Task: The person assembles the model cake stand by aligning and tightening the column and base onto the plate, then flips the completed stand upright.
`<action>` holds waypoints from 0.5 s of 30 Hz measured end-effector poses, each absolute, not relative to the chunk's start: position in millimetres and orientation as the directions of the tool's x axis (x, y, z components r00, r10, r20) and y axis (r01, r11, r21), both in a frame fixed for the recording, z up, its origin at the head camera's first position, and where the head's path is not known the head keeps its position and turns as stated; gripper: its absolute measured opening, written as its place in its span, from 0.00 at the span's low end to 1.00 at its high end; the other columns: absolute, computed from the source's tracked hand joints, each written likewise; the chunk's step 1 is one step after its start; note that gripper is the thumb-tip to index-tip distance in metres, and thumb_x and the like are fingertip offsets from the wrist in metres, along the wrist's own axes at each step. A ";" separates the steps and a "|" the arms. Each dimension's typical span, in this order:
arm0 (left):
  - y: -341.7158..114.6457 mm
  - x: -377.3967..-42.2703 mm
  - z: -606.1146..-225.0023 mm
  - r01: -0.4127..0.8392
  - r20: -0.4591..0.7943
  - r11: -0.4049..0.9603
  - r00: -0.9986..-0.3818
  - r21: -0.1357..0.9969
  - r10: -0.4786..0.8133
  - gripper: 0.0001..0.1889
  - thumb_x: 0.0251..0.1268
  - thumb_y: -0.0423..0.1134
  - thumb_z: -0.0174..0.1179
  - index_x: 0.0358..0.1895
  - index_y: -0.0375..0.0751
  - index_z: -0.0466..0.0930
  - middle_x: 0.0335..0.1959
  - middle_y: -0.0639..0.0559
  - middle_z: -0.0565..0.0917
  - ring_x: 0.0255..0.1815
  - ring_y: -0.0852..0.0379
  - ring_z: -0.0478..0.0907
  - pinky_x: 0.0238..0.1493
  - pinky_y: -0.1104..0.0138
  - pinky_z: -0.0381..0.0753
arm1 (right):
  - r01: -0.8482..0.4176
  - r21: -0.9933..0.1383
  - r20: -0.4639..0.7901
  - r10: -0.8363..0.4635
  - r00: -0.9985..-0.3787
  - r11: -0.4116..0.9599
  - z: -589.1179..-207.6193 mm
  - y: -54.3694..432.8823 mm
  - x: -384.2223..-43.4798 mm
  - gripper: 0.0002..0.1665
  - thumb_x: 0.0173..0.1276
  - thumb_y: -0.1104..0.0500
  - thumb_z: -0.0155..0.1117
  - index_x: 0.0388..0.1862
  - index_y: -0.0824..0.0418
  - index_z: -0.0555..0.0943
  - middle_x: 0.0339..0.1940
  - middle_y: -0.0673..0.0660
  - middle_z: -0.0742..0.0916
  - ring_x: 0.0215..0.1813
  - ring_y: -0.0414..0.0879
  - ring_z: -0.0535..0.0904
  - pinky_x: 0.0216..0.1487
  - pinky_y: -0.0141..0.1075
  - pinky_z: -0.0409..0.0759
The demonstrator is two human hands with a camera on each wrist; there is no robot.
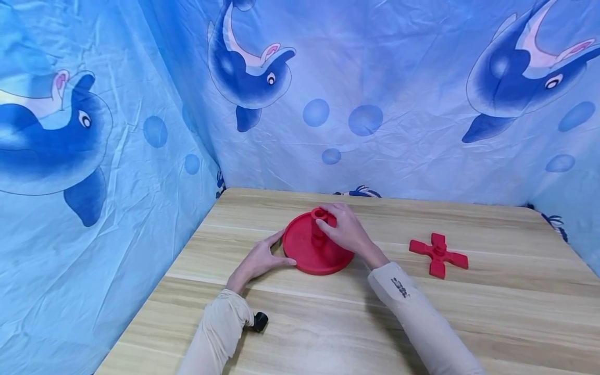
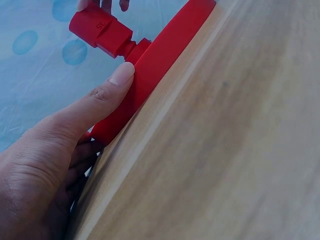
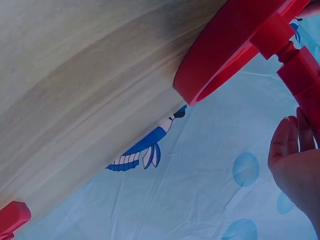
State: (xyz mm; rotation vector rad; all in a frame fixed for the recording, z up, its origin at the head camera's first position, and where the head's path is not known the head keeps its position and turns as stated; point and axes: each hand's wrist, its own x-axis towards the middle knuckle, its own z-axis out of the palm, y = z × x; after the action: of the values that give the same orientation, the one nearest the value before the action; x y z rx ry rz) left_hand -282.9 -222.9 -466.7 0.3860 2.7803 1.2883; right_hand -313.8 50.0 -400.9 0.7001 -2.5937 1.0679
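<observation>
A round red base (image 1: 300,247) with a raised rim lies on the table. From its centre stands a hollow red cylinder (image 1: 316,230), marked 35 in the left wrist view, where a narrow screw-like neck (image 2: 129,48) shows between cylinder and base. My left hand (image 1: 260,259) grips the base's left side, thumb on the near rim and fingers spread round the far edge. With the right hand (image 1: 348,229) I hold the cylinder near its top, thumb on the near side. The right fingertips curl along the cylinder in the right wrist view.
A red four-armed cross piece (image 1: 438,254) with a raised centre lies on the wooden table (image 1: 319,323), right of the base. Blue dolphin-print cloth (image 1: 300,156) hangs behind and at the sides. A black device (image 1: 260,322) sits at the left wrist.
</observation>
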 end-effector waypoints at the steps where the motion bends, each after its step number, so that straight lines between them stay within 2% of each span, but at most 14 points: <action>1: -222.9 -282.8 -466.7 0.201 0.055 0.623 -0.968 0.756 0.245 0.56 0.49 0.63 0.79 0.82 0.55 0.61 0.78 0.48 0.67 0.78 0.44 0.61 0.74 0.45 0.66 | -0.516 -0.598 0.397 -0.333 -0.855 0.613 -401.1 50.0 -313.8 0.31 0.71 0.54 0.72 0.70 0.62 0.79 0.65 0.62 0.80 0.67 0.57 0.73 0.55 0.52 0.85; 9: -222.7 -283.0 -466.9 0.198 0.054 0.626 -0.969 0.755 0.241 0.56 0.49 0.62 0.79 0.82 0.55 0.61 0.78 0.48 0.68 0.78 0.45 0.61 0.74 0.46 0.65 | -0.491 -0.577 0.378 -0.319 -0.869 0.653 -399.8 49.1 -314.3 0.36 0.68 0.49 0.75 0.71 0.60 0.78 0.61 0.61 0.80 0.63 0.56 0.74 0.51 0.51 0.87; 15: -223.3 -282.2 -466.6 0.197 0.055 0.632 -0.970 0.749 0.237 0.56 0.49 0.62 0.80 0.82 0.55 0.61 0.78 0.49 0.67 0.78 0.45 0.61 0.74 0.46 0.65 | -0.537 -0.564 0.411 -0.351 -0.841 0.627 -399.5 49.0 -314.3 0.31 0.72 0.52 0.70 0.70 0.62 0.78 0.62 0.61 0.80 0.65 0.56 0.74 0.54 0.52 0.85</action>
State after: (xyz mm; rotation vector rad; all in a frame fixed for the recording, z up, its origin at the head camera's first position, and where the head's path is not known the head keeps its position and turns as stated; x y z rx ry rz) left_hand -282.2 -223.3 -466.6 0.3723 2.7940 1.2741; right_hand -314.3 49.0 -399.5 0.7223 -2.5898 1.0244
